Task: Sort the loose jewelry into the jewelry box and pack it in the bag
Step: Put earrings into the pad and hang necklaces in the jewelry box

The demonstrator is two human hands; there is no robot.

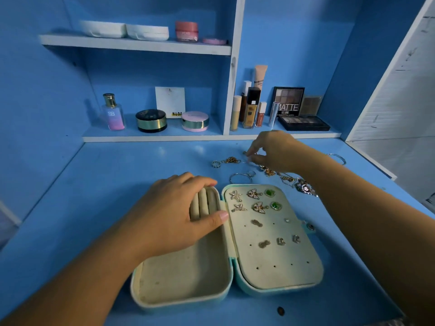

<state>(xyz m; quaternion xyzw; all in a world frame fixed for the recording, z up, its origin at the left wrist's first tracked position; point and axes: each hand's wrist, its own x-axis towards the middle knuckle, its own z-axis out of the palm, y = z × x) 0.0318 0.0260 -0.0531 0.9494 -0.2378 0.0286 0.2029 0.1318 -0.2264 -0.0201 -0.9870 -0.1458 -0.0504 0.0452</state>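
Observation:
An open teal jewelry box (231, 276) with cream lining lies on the blue desk. Its right panel (270, 255) carries several pinned earrings, among them butterfly and green-stone pairs. My left hand (179, 212) rests on the left half, fingers over the ring rolls (202, 204), thumb along the divider. Beyond the box lies loose jewelry: a silver ring (215, 164), a gold chain (231, 160), a thin bangle (240, 176) and a pendant necklace (304, 188). My right hand (274, 150) reaches over this pile and pinches a small silver piece (247, 156) between thumb and fingertips.
Shelves behind the desk hold a perfume bottle (113, 112), powder compacts (151, 120), foundation bottles (250, 109) and eyeshadow palettes (303, 123). A silver bangle (339, 157) lies at the desk's right edge. A small dark object (280, 310) sits near the front edge. No bag is in view.

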